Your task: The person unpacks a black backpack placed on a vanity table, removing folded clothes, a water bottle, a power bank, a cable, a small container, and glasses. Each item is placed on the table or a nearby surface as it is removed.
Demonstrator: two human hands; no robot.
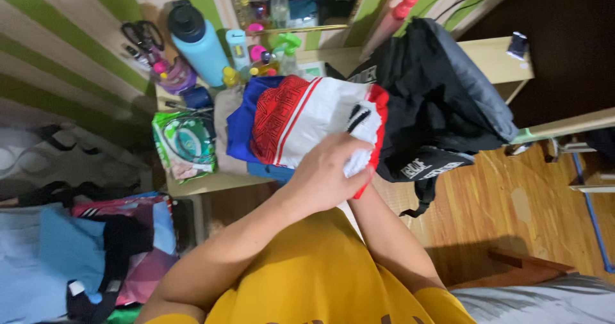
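A folded sports garment (301,116), white with a red patterned panel, red trim and blue cloth beneath, lies on a small pale wooden table (211,183). My left hand (327,170) closes over the garment's near white edge. My right forearm (387,234) runs up under the left hand; the right hand itself is hidden behind it and the cloth. A black backpack (435,100) rests against the garment's right side.
At the back of the table stand a blue bottle (198,42), scissors (144,32), small bottles and a green packet (186,145). A pile of clothes (96,247) lies at the left. A wooden floor (512,209) spreads to the right.
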